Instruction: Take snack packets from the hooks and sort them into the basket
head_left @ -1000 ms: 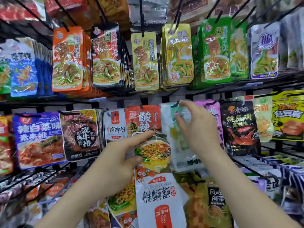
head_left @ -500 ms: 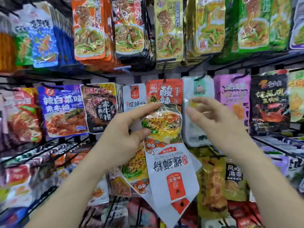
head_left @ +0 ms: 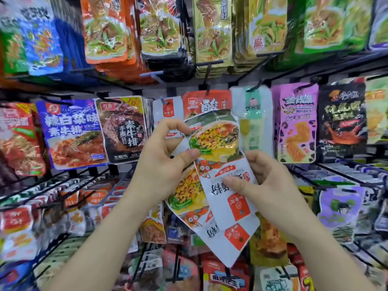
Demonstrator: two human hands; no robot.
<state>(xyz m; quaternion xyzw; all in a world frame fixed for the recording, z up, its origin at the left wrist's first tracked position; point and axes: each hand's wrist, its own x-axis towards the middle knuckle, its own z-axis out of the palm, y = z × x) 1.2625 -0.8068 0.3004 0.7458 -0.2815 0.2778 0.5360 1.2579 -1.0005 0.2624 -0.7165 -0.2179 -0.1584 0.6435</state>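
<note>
Two white snack packets (head_left: pixel 218 156) with a noodle-bowl picture and red labels hang upside down in front of the rack, one overlapping the other. My left hand (head_left: pixel 161 162) pinches their upper left edge between thumb and fingers. My right hand (head_left: pixel 266 181) grips the front packet from the right, thumb pressed on its white face. Behind them a red packet (head_left: pixel 206 101) and a pale green-and-white packet (head_left: pixel 253 114) hang on hooks. No basket is in view.
Rows of packets fill the wire hooks: orange (head_left: pixel 105 28), gold (head_left: pixel 212 30) and green (head_left: pixel 323 22) above, blue (head_left: pixel 73 133), black (head_left: pixel 123 129), purple (head_left: pixel 296 122) at hand height. Black hook rods (head_left: pixel 336 175) jut out at the lower right and lower left.
My right hand left the pale packet on its hook and came down onto the white packets. The view tilted downward. My left hand kept its hold on the packets.
</note>
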